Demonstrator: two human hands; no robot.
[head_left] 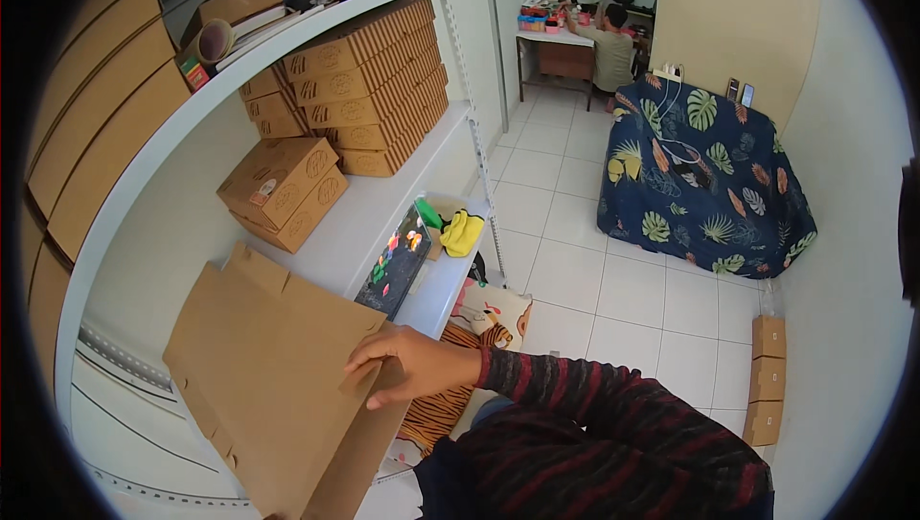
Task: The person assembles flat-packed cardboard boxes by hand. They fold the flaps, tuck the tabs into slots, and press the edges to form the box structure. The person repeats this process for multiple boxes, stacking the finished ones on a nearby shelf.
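Observation:
A flat brown cardboard box blank (268, 367) with cut tabs and slots along its edges lies tilted over the front of the white shelf. My right hand (412, 365) pinches a folded-up flap at its right side, thumb below and fingers above. Along the near right edge, a long strip of the cardboard is bent upward. Only a dark sliver, perhaps a tip of my left hand (273, 517), shows at the lower edge by the cardboard; its fingers are hidden. Just beyond the blank stands a folded brown box (283, 194) on the shelf.
Stacked brown boxes (369, 89) fill the back of the shelf. A dark tablet-like panel (395, 261) and a yellow cloth (462, 232) lie to the right. Patterned cushions (494, 314) sit below. A leaf-print cover (704, 180) drapes something on the floor; a person (613, 50) sits at a far desk.

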